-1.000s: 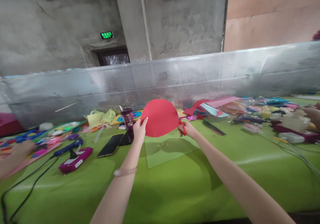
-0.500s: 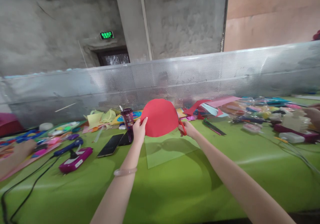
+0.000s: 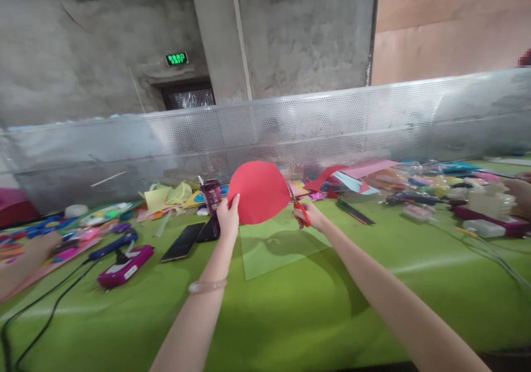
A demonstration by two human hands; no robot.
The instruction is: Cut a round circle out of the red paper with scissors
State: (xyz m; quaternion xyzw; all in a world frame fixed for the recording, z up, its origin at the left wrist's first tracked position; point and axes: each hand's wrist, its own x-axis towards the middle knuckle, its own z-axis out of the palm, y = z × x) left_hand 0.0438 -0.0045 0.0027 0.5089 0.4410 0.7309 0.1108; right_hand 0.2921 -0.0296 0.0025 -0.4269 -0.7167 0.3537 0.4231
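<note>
Left hand [image 3: 228,218] pinches the rounded red paper disc [image 3: 259,190] between closed fingers above the flat pale-green paper sheet [image 3: 265,266], right hand [image 3: 314,217] curls firmly around red-handled metal scissors [image 3: 302,214] above that sheet's right side; rotating the disc, scissors steady, probably gives the smoothest edge.

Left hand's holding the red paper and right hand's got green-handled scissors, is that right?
Not quite: the head view shows the right hand holding orange-red-handled scissors, not green-handled ones. The left hand does hold the red paper.
</note>
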